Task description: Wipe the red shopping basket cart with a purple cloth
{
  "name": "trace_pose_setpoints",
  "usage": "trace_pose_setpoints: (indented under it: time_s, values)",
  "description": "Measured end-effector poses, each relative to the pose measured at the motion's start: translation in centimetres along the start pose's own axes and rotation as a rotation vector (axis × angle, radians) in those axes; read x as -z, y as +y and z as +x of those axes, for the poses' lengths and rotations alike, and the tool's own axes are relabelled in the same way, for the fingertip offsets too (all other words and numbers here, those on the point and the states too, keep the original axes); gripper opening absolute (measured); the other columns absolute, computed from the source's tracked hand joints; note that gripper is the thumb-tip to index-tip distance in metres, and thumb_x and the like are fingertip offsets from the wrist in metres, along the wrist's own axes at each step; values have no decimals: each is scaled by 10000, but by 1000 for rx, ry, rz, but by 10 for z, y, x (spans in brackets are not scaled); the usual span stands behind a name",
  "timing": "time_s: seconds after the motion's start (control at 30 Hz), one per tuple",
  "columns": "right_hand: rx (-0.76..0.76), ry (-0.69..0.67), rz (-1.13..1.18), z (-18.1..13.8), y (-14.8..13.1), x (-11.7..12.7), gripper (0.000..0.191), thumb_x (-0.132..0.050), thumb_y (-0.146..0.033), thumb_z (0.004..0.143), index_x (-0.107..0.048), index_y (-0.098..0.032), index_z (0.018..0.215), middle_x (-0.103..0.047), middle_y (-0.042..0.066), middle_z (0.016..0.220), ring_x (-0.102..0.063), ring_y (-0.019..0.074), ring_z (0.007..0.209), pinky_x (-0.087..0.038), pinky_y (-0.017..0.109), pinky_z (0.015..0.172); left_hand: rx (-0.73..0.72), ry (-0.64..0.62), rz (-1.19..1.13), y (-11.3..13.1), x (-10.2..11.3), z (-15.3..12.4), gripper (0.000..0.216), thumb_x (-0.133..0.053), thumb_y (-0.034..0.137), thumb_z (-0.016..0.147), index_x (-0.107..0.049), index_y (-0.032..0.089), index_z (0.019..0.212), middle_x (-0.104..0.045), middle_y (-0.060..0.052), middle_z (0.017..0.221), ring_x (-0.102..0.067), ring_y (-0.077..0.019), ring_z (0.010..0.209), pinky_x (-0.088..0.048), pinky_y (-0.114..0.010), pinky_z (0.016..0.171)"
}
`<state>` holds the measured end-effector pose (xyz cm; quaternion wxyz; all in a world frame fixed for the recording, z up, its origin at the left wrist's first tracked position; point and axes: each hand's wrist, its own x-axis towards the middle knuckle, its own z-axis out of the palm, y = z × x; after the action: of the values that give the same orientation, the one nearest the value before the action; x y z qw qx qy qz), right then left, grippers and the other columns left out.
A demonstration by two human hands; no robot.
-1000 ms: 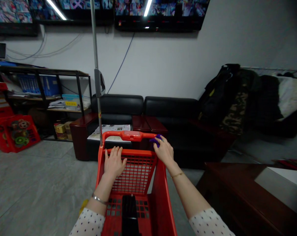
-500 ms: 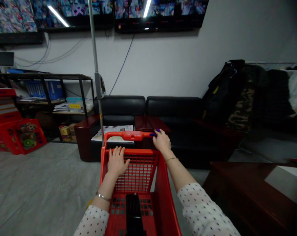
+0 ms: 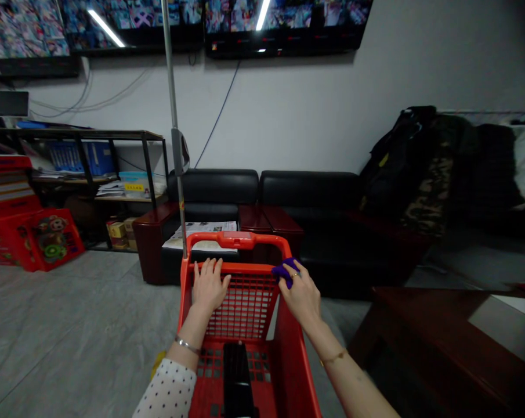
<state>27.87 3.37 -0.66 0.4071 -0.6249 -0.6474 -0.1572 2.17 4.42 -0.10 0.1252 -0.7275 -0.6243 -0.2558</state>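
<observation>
A red plastic shopping cart (image 3: pixel 292 348) stands before me, with a looped handle (image 3: pixel 236 239) at its far end and a metal pole (image 3: pixel 172 87) rising from the left corner. My left hand (image 3: pixel 210 284) rests on the cart's upper rim below the handle, fingers stretched out and apart, holding nothing. At the right corner of that rim, my right hand (image 3: pixel 302 293) grips a purple cloth (image 3: pixel 285 270) and presses it to the red plastic. Inside the basket lies a long black object (image 3: pixel 236 374) whose kind I cannot make out.
Behind the cart is a black sofa (image 3: pixel 221 186) with dark wooden armrests and newspapers (image 3: pixel 201 232) on its seat. A shelf (image 3: pixel 127 136) with folders and red boxes (image 3: pixel 53 238) stand left. Dark wooden furniture (image 3: pixel 436 319) is at right, below hanging coats (image 3: pixel 401 151).
My right hand has moved from the handle's right end down and towards me to the rim's right corner, taking the purple cloth along. My left hand stays on the rim.
</observation>
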Motion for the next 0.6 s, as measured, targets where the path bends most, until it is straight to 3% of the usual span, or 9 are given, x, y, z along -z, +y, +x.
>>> trace_pose_setpoints:
  time_s: [0.17,0.23,0.4,0.5,0.6]
  values:
    - [-180,-66,-39,42,-17,-14,364,-539,-255,851,-674,-176,1180,-549,131,1352,-620,258,1064,-497,377,905,6,-27,-1,-1,-2,6,553,-439,427,924,-463,137,1394,-514,-136,1441,-382,-292,1392,-208,-545,1189]
    - [-182,-57,-69,50,-33,-26,342,-541,-225,847,-684,-150,1148,-567,164,1312,-590,288,1105,-476,407,928,29,-19,11,-2,-4,8,566,-455,426,913,-463,127,1393,-509,-147,1444,-379,-300,1393,-220,-542,1184]
    - [161,-73,-1,42,-71,-55,294,-551,-170,845,-692,-157,1103,-612,143,1252,-542,270,1162,-374,447,1068,50,17,36,-7,-8,12,582,-466,419,898,-466,101,1385,-512,-168,1436,-385,-312,1388,-234,-542,1179]
    - [305,-125,87,43,-67,-59,295,-557,-181,851,-684,-198,1116,-635,94,1222,-558,225,1136,-349,414,1099,54,29,39,-11,-9,13,581,-459,406,896,-461,98,1388,-505,-169,1442,-377,-316,1391,-221,-556,1180]
    - [286,-218,75,55,-54,-52,279,-559,-223,866,-688,-213,1114,-645,80,1187,-581,207,1079,-427,340,997,50,24,24,-12,-8,12,556,-433,395,906,-461,126,1392,-504,-153,1446,-379,-310,1391,-205,-573,1179]
